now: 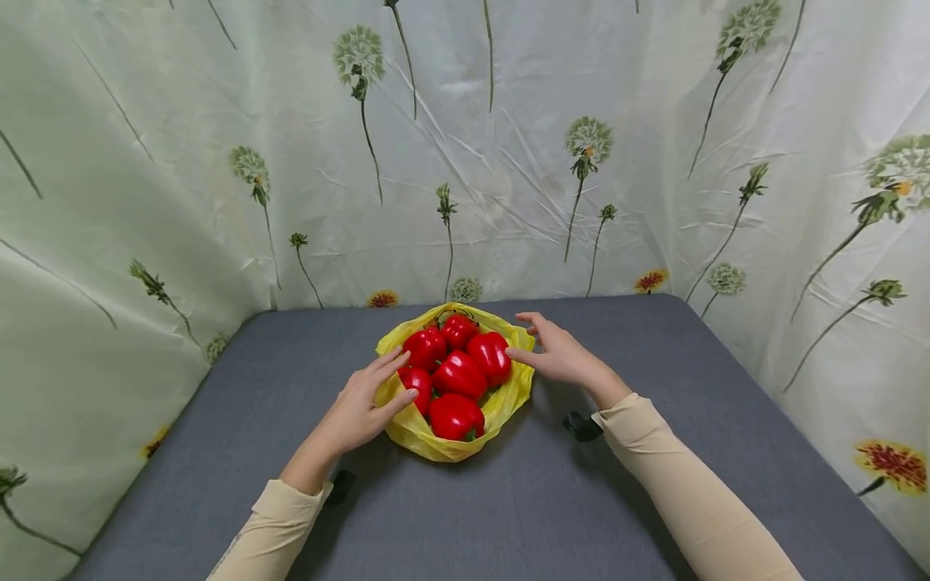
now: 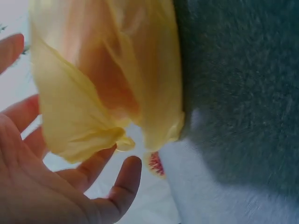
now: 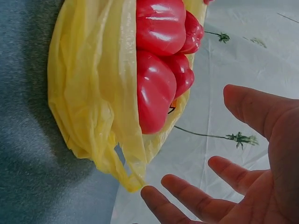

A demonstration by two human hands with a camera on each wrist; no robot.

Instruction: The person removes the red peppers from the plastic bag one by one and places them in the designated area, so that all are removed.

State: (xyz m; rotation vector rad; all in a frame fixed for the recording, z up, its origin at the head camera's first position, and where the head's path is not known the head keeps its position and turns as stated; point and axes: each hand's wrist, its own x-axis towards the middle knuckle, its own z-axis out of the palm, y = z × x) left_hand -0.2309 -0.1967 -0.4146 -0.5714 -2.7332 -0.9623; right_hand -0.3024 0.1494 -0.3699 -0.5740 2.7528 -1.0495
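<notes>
A yellow plastic bag [image 1: 512,402] stands on the grey cloth with its mouth wide, and several red bell peppers [image 1: 460,375] fill it. My left hand [image 1: 363,403] is at the bag's left rim with fingers spread and relaxed. In the left wrist view its fingers [image 2: 88,170] lie right at the yellow plastic, beside a small handle fold. On the opposite side, my right hand [image 1: 555,353] hovers by the right rim, thumb and fingers apart. In the right wrist view one fingertip is right by the bag's lower handle loop [image 3: 133,182]. Neither hand grips anything.
The grey cloth-covered table [image 1: 567,516] extends on all sides of the bag. Behind it and along both sides hangs a pale curtain [image 1: 508,161] printed with dandelions. Dark wrist-worn devices [image 1: 581,426] show under the forearms.
</notes>
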